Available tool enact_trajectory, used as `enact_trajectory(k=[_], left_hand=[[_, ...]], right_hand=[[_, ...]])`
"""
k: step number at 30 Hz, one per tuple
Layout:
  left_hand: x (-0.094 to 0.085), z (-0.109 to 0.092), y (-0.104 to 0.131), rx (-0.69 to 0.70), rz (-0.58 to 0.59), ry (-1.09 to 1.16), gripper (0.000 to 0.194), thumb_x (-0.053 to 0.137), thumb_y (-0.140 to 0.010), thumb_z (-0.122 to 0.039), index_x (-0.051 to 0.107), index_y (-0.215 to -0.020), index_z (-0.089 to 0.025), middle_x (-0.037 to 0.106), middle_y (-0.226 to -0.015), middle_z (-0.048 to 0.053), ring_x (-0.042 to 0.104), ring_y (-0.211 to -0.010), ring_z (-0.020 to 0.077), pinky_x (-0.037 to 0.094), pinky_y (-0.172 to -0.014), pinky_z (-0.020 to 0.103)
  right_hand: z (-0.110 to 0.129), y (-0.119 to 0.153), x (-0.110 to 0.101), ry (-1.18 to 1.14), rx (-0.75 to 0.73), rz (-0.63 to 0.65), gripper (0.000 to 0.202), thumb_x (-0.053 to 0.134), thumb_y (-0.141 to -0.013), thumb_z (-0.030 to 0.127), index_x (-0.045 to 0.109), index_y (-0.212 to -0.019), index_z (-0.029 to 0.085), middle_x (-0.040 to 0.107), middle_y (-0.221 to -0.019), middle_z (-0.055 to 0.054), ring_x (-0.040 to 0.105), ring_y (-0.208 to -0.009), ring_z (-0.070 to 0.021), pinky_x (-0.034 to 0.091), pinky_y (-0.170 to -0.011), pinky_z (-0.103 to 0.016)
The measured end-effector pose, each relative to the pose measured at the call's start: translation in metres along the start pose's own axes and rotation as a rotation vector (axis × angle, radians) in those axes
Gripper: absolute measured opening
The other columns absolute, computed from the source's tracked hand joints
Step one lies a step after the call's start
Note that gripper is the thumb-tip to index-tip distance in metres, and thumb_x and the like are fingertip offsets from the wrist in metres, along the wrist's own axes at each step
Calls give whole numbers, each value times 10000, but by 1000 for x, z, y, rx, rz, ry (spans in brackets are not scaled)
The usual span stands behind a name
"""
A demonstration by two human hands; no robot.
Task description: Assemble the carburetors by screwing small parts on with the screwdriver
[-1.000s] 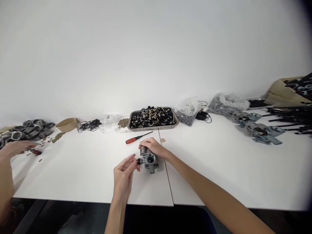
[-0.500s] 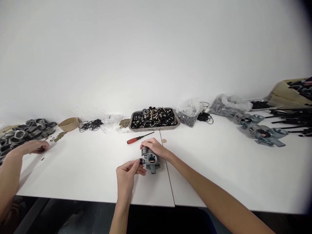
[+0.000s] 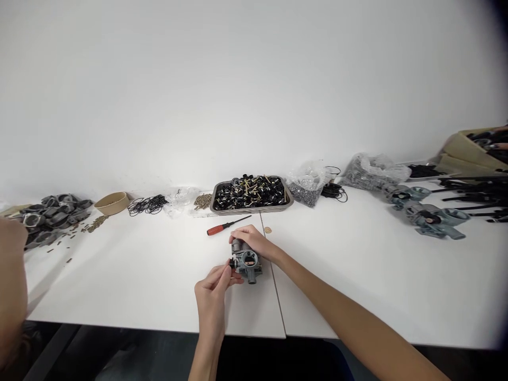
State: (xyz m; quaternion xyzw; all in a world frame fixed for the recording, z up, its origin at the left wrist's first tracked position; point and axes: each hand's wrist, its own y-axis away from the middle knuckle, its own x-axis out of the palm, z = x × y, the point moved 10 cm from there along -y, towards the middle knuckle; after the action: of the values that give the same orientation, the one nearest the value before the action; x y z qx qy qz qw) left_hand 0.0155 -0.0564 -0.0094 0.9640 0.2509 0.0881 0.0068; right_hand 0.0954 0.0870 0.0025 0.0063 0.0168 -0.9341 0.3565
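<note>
A grey metal carburetor (image 3: 250,259) rests on the white table (image 3: 151,280), its round bore facing me. From behind, my right hand (image 3: 252,241) is closed around its far upper part. My left hand (image 3: 216,283) pinches a small black knob (image 3: 232,263) at the carburetor's left side, thumb against fingers. Whether the knob is seated or only held against the body, I cannot tell. Just beyond the carburetor lies a screwdriver (image 3: 217,229) with a red handle, and a small brass-coloured disc (image 3: 268,230) is to its right.
Along the wall stand a metal tray (image 3: 250,210) of black and brass parts, a tan bowl (image 3: 112,205), black rings (image 3: 147,204) and bags of small parts (image 3: 307,190). More carburetors (image 3: 436,219) lie right, grey castings (image 3: 55,214) left. A co-worker's arm (image 3: 11,280) is at the left edge.
My left hand has shifted slightly right and its grip on the knob has turned a little. The co-worker's hand has drawn back from the small brass pieces at the left.
</note>
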Motion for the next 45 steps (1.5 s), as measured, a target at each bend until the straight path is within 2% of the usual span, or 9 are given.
enact_trajectory(k=[6,15,20,24,28,34,38,40,45], left_hand=[[7,4,13,82,0,-92,341,708,-794,-391,747,-1077,-205,677,-1158,86,677,-1008,255,541,-932,352],[7,5,11,192,30,-186,369,668,-801,-287,693,-1156,-192,681,-1143,117,668,-1040,263,527,-990,406],[7,-10,12,297,9,-350,297,613,-825,-278,701,-1097,-197,695,-1092,110,675,-995,256,546,-951,398],[2,-14,5,230,74,-438,355,621,-811,-300,686,-1144,-193,708,-1056,102,692,-931,245,558,-898,376],[0,-53,-27,290,148,-599,343,620,-793,-325,713,-1095,-190,723,-989,94,682,-842,241,547,-807,369],[31,-107,-126,410,394,-907,288,605,-791,-402,753,-922,-193,728,-945,105,640,-816,268,481,-741,352],[38,-62,-172,281,628,-1136,446,726,-669,-482,731,-1017,-203,700,-855,100,623,-746,261,445,-642,310],[35,-44,-180,285,632,-1054,482,782,-592,-448,725,-1002,-200,684,-838,90,608,-711,246,438,-617,302],[22,-29,-184,291,597,-849,287,713,-691,-423,716,-865,-196,703,-893,97,627,-767,226,492,-686,324]], right_hand=[[-4,-1,-2,8,7,-12,324,563,-822,391,682,-684,124,570,-613,-18,489,-557,-109,357,-524,-219],[-2,1,-3,25,14,-40,308,557,-817,372,676,-673,127,564,-602,-14,490,-547,-111,358,-516,-222],[2,2,-2,43,13,-37,316,553,-825,374,681,-675,127,560,-582,-11,487,-529,-110,355,-511,-224],[3,3,-2,43,11,-30,306,559,-826,367,688,-685,129,581,-614,-15,496,-545,-106,356,-518,-220],[3,4,-2,31,14,-24,294,556,-831,354,693,-698,129,591,-633,-16,495,-553,-100,352,-524,-216],[2,4,-2,13,26,-13,294,551,-834,355,684,-697,132,567,-625,-6,483,-530,-94,352,-502,-213],[2,4,-3,4,31,-9,293,551,-833,364,687,-712,135,584,-642,-18,507,-541,-105,364,-496,-211],[1,4,-2,-3,37,3,296,544,-841,376,684,-732,139,597,-652,-24,520,-542,-111,375,-496,-212],[-5,4,0,8,48,16,318,548,-860,402,672,-728,141,577,-656,-25,520,-562,-117,381,-506,-217]])
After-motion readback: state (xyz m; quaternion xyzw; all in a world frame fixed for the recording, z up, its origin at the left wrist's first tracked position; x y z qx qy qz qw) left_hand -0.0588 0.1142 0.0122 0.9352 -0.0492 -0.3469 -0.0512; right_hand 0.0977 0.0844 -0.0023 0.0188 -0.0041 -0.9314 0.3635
